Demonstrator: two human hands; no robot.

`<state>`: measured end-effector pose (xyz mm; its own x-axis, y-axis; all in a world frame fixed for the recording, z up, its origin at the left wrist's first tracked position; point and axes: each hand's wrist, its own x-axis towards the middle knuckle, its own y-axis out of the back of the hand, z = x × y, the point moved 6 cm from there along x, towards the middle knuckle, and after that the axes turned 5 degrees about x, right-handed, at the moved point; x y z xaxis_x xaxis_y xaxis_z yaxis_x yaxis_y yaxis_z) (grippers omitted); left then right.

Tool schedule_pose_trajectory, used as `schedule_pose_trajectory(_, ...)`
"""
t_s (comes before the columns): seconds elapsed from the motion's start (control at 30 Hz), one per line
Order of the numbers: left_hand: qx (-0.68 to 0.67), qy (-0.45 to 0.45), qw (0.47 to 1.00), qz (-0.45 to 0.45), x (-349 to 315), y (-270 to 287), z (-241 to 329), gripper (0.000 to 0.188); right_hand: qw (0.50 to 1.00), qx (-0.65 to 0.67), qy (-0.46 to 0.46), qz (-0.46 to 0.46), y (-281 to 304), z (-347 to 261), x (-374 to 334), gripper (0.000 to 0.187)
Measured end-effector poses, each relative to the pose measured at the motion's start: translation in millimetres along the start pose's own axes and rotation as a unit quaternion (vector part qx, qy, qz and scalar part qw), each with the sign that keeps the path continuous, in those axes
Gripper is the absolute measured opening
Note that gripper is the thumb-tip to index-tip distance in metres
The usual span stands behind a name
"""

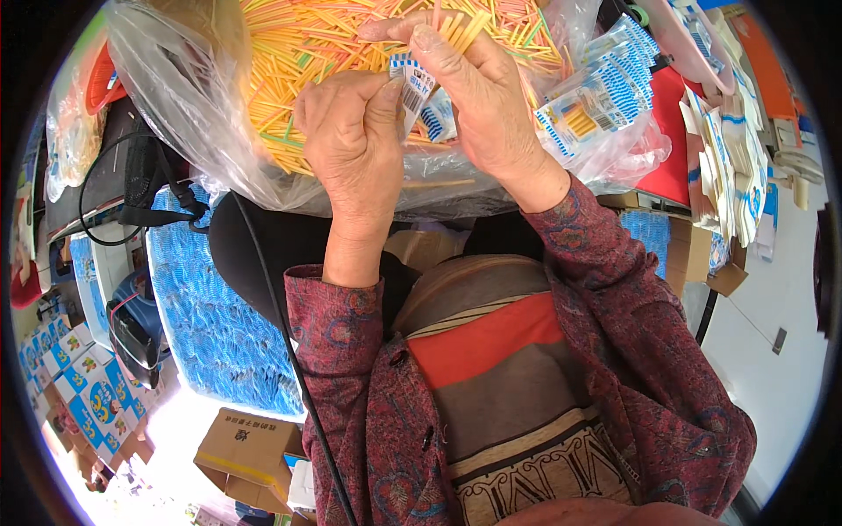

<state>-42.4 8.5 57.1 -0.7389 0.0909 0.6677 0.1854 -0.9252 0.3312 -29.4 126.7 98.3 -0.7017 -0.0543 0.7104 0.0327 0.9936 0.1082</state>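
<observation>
My left hand (355, 131) pinches the edge of a small clear packet (414, 92) with a blue-and-white checked top. The packet is upright between my two hands. My right hand (482, 105) is closed round a small bundle of thin yellow and pink sticks (463, 31), whose ends poke out above the thumb and fingers. Both hands are over a big heap of loose yellow, pink and green sticks (307, 61) in a clear plastic bag (175, 61). Another blue-and-white packet (438, 118) lies just below the right palm, partly hidden.
To the right, a fanned stack of packets (583, 114) rests on plastic by a red surface (671, 131). White paper sheets (732, 167) hang at far right. At left lie a blue netted bundle (215, 298), a black strap (158, 215) and an open cardboard box (246, 456) lower down.
</observation>
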Motion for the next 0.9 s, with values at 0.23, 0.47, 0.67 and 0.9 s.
schedule_pose_trajectory(0.23, 0.009, -0.005, 1.000, 0.010, 1.5, 0.6, -1.4, 0.008, 0.940, 0.177, -0.253, 0.147, 8.1, 11.6, -12.7, 0.039)
schedule_pose_trajectory(0.47, 0.015, -0.026, 1.000, 0.002, 1.6, -1.8, 0.7, 0.008, 0.922, 0.190, -0.309, 0.135, 7.9, 15.0, -15.2, 0.046)
schedule_pose_trajectory(0.67, 0.002, 0.002, 1.000, 0.006, 0.2, -1.4, -5.4, 0.008, 0.940, 0.155, -0.291, 0.086, 6.4, 17.5, -13.7, 0.048)
schedule_pose_trajectory(0.9, 0.015, -0.019, 1.000, 0.006, 1.5, -3.3, -0.6, 0.010, 0.915, 0.234, -0.312, 0.103, 13.6, 32.4, -24.0, 0.048)
